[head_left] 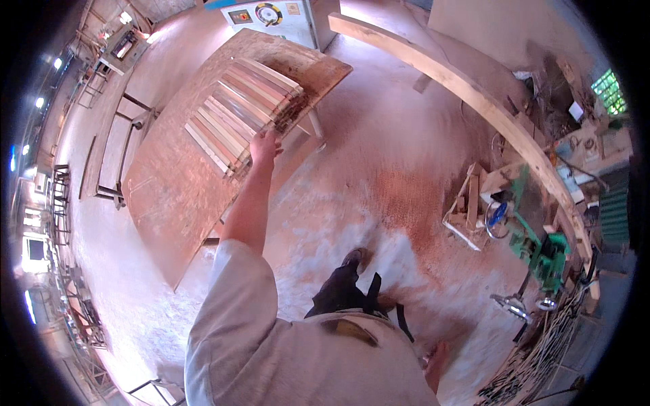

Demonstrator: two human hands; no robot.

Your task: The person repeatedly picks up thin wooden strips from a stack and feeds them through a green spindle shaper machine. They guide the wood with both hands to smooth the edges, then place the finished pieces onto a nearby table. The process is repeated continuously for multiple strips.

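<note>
Wood strips [237, 111], one batch: narrow, pale to reddish-brown, laid side by side in a slanting row; upper left of centre in the frame, flat on the table.

Table [159, 203], one: broad brown top, dusty and worn, running from upper centre to lower left.

Left hand [265, 147], one: arm stretched up from the lower edge, hand at the near edge of the strips; fingers bent toward the strip ends, whether pinching one cannot be told.

Right hand [437, 360], one: low in the frame, right of centre, beside the body, well apart from the table; finger state too blurred and small to tell.

Cabinet [277, 26], one: pale, with dial and switch, top centre, beyond the table.

Beam [423, 59], one: long, light wood, curving from top centre to lower right.

Machine [550, 264], one: green, with handwheels, right side.

Rods [542, 362], one heap: thin, lower right.

Shoe [353, 257], one: dark, on the floor, centre.
</note>
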